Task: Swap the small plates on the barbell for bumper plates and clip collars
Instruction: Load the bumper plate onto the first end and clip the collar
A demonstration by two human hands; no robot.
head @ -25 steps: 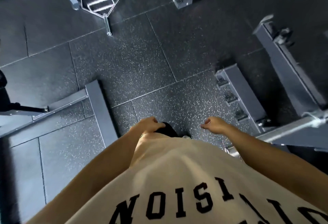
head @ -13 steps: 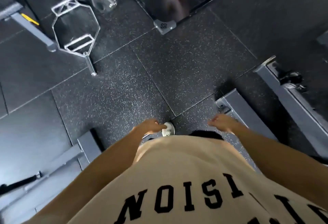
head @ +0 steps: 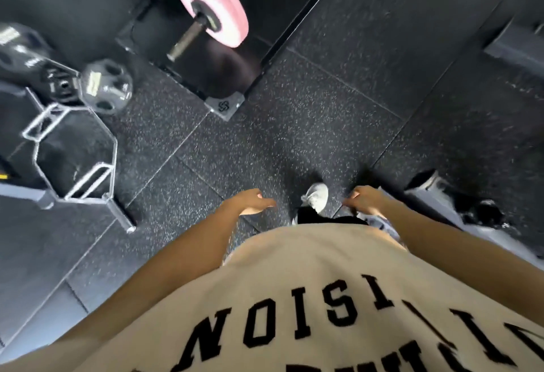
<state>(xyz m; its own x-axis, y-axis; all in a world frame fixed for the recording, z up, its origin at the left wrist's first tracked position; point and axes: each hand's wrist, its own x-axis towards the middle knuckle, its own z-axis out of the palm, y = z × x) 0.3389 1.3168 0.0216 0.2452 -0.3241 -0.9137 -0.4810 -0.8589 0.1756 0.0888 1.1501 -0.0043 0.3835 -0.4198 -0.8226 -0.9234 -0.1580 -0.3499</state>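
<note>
Black rubber floor [head: 309, 124], flecked with pale speckles and cut into big tiles by thin seams, fills nearly the whole view, a gym floor seen straight down. Up top sits a glossy dark lifting platform [head: 203, 59] with a grey metal corner plate bearing a logo, nearest the person. On that platform lies the barbell [head: 188, 37], its sleeve end pointing down-left, and on it one pink plate [head: 210, 3] stands upright on edge, well ahead of both hands and touched by neither. Off to the left, a silver hex trap bar [head: 73, 150] lies flat on the floor, and just above it are dark grip plates [head: 106, 86] with cut-out holes, blurred. Grey steel frame members [head: 441, 195] run along the right edge. Closer in, a beige shirt [head: 323, 283] with black block lettering covers the bottom of the view. A white shoe [head: 316, 196] pokes out between the hands. The left hand [head: 250, 202] hangs low with fingers loosely curled, carrying nothing; the right hand [head: 363, 199] mirrors it, loosely curled and carrying nothing, near the grey frame.
</note>
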